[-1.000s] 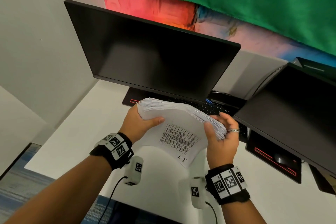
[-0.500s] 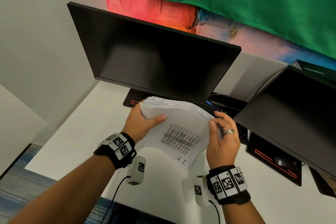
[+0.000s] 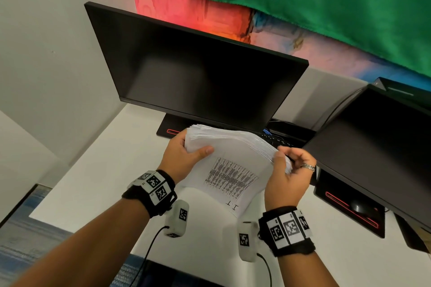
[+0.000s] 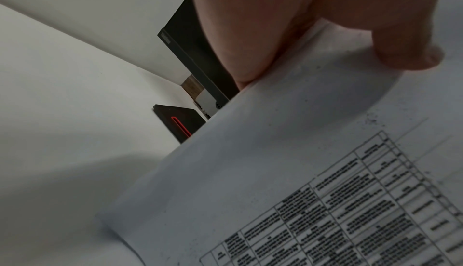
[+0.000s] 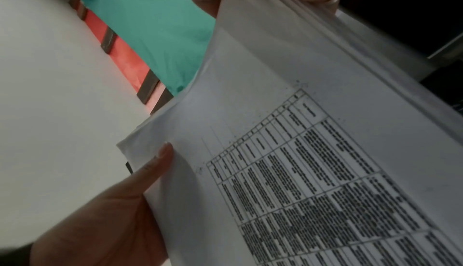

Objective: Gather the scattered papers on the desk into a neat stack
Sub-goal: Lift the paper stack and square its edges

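Observation:
A thick bundle of white papers (image 3: 233, 158) hangs above the white desk (image 3: 98, 170), its top sheet printed with a table (image 4: 338, 220). My left hand (image 3: 186, 154) grips its left edge, thumb lying on the top sheet. My right hand (image 3: 289, 165) pinches the right edge, where the sheet ends fan out unevenly. In the right wrist view the papers (image 5: 313, 151) fill the frame, with the left hand's thumb (image 5: 155, 167) on them. The bundle tilts, its near corner pointing down at the desk.
A black monitor (image 3: 198, 72) stands just behind the papers, its base (image 3: 172, 128) on the desk. A second dark monitor (image 3: 377, 142) crowds the right side, above a black base with a red line (image 3: 349, 207). Cables and a keyboard (image 3: 277, 140) lie behind.
The right hand has shifted its hold on the right edge, its fingers curling tighter over the sheet ends. The bundle stays in about the same place.

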A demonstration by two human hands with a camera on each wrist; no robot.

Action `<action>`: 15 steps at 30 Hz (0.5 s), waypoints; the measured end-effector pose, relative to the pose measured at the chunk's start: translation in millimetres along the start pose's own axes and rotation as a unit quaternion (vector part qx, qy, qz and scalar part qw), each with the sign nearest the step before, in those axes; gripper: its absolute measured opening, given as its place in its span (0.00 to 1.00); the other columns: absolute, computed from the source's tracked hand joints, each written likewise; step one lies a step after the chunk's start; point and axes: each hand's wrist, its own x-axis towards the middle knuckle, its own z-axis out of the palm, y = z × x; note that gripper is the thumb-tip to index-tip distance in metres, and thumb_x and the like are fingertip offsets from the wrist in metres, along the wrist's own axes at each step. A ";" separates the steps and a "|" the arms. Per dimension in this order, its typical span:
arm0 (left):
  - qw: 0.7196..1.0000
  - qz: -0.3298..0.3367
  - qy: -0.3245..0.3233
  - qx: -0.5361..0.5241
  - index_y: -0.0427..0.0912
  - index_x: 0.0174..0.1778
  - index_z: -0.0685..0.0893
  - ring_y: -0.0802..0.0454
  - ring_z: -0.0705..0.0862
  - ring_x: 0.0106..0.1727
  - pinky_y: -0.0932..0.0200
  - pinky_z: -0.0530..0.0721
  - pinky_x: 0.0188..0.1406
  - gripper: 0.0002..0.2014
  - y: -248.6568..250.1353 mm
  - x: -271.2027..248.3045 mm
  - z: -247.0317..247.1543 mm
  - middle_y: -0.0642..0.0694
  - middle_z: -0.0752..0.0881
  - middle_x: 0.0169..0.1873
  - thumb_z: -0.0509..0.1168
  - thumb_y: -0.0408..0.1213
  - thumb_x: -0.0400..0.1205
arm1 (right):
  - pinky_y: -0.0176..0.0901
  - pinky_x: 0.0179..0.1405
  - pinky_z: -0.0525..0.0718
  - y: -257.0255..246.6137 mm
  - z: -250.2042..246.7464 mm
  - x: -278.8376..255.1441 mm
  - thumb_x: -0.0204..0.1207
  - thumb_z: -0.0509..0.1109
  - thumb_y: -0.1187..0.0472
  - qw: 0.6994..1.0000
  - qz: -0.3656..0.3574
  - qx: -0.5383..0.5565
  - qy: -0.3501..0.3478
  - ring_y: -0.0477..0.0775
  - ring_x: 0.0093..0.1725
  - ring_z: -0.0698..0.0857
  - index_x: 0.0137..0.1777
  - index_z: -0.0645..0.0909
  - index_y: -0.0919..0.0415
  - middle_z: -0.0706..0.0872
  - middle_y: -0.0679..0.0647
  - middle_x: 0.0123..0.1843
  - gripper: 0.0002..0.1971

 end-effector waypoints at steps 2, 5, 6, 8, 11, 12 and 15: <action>1.000 -0.001 0.004 -0.003 0.53 0.53 0.81 0.67 0.90 0.42 0.69 0.87 0.36 0.21 -0.4 0.2 0.1 0.62 0.91 0.41 0.79 0.28 0.72 | 0.33 0.52 0.86 4.0 0.4 -1.4 0.77 0.72 0.69 1.000 0.005 -0.010 -0.019 0.47 0.54 0.87 0.53 0.75 0.43 0.88 0.54 0.55 0.18; 1.000 -0.013 0.000 -0.005 0.53 0.57 0.80 0.65 0.90 0.44 0.67 0.87 0.38 0.23 -0.5 1.2 -0.1 0.57 0.90 0.44 0.80 0.30 0.71 | 0.50 0.65 0.84 7.0 -0.8 -1.9 0.76 0.74 0.67 0.999 0.015 -0.012 -0.031 0.53 0.60 0.86 0.58 0.73 0.43 0.87 0.53 0.57 0.20; 1.000 -0.014 -0.002 0.003 0.54 0.57 0.81 0.65 0.90 0.45 0.67 0.87 0.38 0.22 -0.8 1.4 -0.6 0.58 0.91 0.43 0.79 0.31 0.72 | 0.53 0.67 0.83 7.6 -3.5 -1.7 0.75 0.75 0.66 0.999 0.017 0.002 -0.048 0.53 0.61 0.86 0.62 0.72 0.44 0.87 0.53 0.58 0.23; 1.000 -0.009 0.006 0.026 0.56 0.54 0.84 0.64 0.90 0.45 0.68 0.87 0.37 0.17 -0.8 1.8 -1.9 0.60 0.92 0.43 0.78 0.34 0.74 | 0.46 0.61 0.86 12.4 -11.7 -1.3 0.70 0.80 0.68 0.995 0.039 0.018 -0.094 0.48 0.59 0.87 0.68 0.69 0.51 0.86 0.52 0.59 0.32; 0.999 -0.033 0.026 0.024 0.54 0.52 0.88 0.56 0.92 0.45 0.60 0.91 0.41 0.13 -1.0 5.1 -6.9 0.54 0.93 0.44 0.78 0.36 0.74 | 0.37 0.48 0.90 17.7 -18.8 2.5 0.64 0.83 0.70 0.983 0.123 0.002 -0.137 0.36 0.47 0.89 0.65 0.77 0.53 0.88 0.46 0.53 0.31; 0.999 -0.037 0.024 0.029 0.54 0.51 0.89 0.54 0.92 0.45 0.54 0.92 0.44 0.12 1.0 7.1 -7.9 0.53 0.94 0.44 0.78 0.35 0.74 | 0.40 0.48 0.91 18.3 -18.1 7.1 0.64 0.83 0.69 0.980 0.134 -0.010 -0.148 0.36 0.45 0.90 0.58 0.82 0.53 0.91 0.46 0.49 0.24; 0.998 -0.002 0.022 0.059 0.56 0.48 0.88 0.62 0.91 0.42 0.57 0.92 0.42 0.11 16.9 5.4 -8.2 0.62 0.93 0.40 0.76 0.34 0.77 | 0.33 0.42 0.88 7.9 -17.2 19.6 0.65 0.82 0.69 0.980 0.099 -0.023 -0.173 0.35 0.43 0.90 0.45 0.85 0.47 0.92 0.35 0.41 0.17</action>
